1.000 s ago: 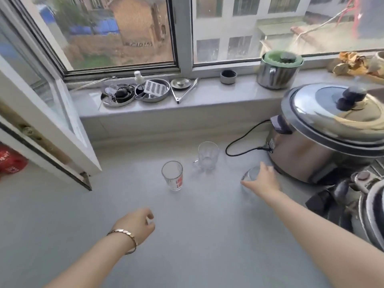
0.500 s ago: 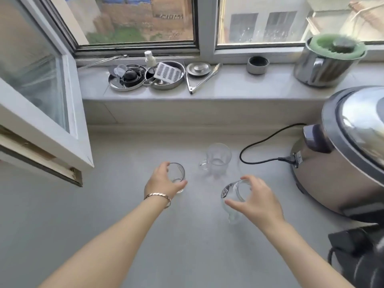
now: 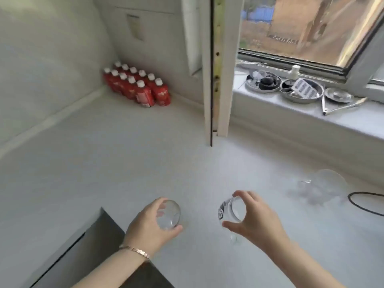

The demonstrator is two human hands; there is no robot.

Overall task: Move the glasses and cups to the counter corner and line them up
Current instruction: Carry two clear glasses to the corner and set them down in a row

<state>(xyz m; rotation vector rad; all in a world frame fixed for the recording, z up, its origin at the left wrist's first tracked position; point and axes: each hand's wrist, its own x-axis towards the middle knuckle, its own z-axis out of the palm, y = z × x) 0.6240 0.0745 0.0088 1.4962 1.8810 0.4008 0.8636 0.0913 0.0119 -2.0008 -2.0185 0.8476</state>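
Observation:
My left hand (image 3: 150, 226), with a bracelet on the wrist, grips a small clear glass (image 3: 168, 215) by its rim above the pale counter (image 3: 124, 159). My right hand (image 3: 256, 219) holds a second clear glass (image 3: 231, 210) with dark print on its side, also lifted off the counter. A clear glass mug (image 3: 324, 189) with a handle stands on the counter to the right, blurred by motion. The counter corner lies at the far left, where the two walls meet.
A pack of red bottles (image 3: 136, 86) with white caps fills the far corner. An open window sash (image 3: 216, 67) juts over the counter. Metal dishes (image 3: 299, 91) and tongs (image 3: 340, 107) lie on the sill. A black cord (image 3: 365, 204) runs at right.
Both hands have lifted their glasses and carried them left. The view has swung left, so the cooker is out of sight and the corner with the red bottles shows.

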